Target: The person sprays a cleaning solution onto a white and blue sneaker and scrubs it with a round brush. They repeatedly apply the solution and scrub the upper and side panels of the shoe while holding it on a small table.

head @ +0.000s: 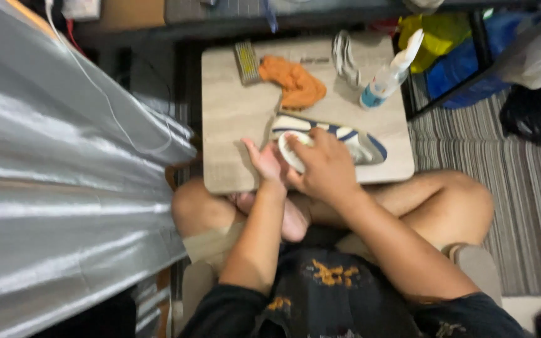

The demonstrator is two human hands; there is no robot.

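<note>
Head view, looking down at a person sitting cross-legged with a small wooden board (233, 119) across the knees. Far left, a shiny grey sheet (64, 188) fills the frame edge. On the board's back left lies a brush (246, 62), and just beside it an orange cloth (293, 81). Nearer the person, the left hand (267, 164) rests open on the board, palm up, fingers spread, touching the heel end of a white and blue shoe (333, 138). The shoe lies on its side at the board's front. The right hand (325, 168) is closed around a white round thing (290, 150), too blurred to tell what, pressed against the shoe. Behind the shoe lie pale laces (344, 56), then a spray bottle (388, 76) tipped on its side. Right of the board is a striped rug (521, 206).
</note>
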